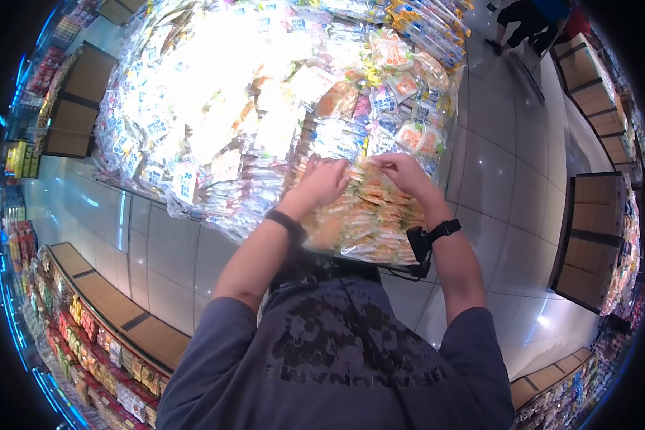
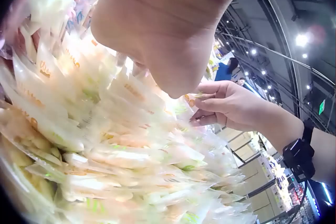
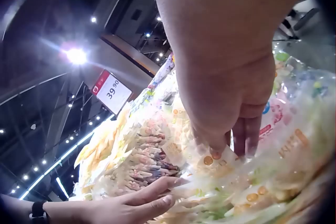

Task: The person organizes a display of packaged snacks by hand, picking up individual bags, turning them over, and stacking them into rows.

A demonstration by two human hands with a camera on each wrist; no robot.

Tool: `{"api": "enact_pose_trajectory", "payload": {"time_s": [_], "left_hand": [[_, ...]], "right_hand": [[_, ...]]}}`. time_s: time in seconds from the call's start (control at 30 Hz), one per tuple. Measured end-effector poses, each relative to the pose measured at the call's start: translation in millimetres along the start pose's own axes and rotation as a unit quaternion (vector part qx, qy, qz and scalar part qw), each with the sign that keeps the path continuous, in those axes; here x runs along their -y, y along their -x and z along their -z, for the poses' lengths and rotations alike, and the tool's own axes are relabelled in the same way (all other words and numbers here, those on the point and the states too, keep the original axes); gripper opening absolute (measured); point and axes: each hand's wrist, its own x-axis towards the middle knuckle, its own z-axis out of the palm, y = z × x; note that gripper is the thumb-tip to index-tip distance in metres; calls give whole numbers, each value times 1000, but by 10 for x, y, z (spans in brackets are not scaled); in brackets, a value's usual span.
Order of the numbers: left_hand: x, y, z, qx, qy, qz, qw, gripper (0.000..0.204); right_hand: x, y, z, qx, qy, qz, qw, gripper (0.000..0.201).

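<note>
Orange-and-green clear snack packets (image 1: 373, 215) stand in dense rows at the near edge of a big display heap. My left hand (image 1: 322, 183) rests on the packets at the left of these rows; in the right wrist view the same left hand (image 3: 136, 203) has its fingers stretched out over them. Close by on the right, my right hand (image 1: 403, 172) pinches the top of a snack packet (image 3: 210, 163) between thumb and bent fingers. From the left wrist view, that right hand (image 2: 226, 106) is seen side-on, while the left fingertips are hidden behind the wrist.
More bagged snacks (image 1: 416, 136) spread beyond the hands, partly washed out by glare. A price sign (image 3: 112, 91) stands over the heap. Tiled floor (image 1: 494, 179) surrounds it, with shelving (image 1: 595, 236) on both sides. A person (image 1: 534, 21) is at the far right.
</note>
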Motion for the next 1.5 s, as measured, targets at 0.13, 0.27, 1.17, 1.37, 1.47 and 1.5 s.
{"api": "enact_pose_trajectory", "payload": {"time_s": [0.13,0.27,1.17,1.37,1.47,1.5], "left_hand": [[-78,95,7,-36,-58,19,998,64],[-215,172,73,-30,-27,71,997,82],[128,301,183,-194,8,22,981,63],[183,297,60,-151,-104,46,982,37],[222,282,14,-162,-106,31,981,34],[234,279,14,-184,-103,16,977,34]], "right_hand": [[93,-79,-54,9,82,-4,997,35],[400,-318,-167,-56,102,-13,993,28],[808,-672,-1007,157,433,-32,887,26],[300,-952,-707,6,-37,-23,999,29],[598,-1135,-505,-145,41,-60,987,33],[640,-1215,-510,-230,111,-75,964,42]]}}
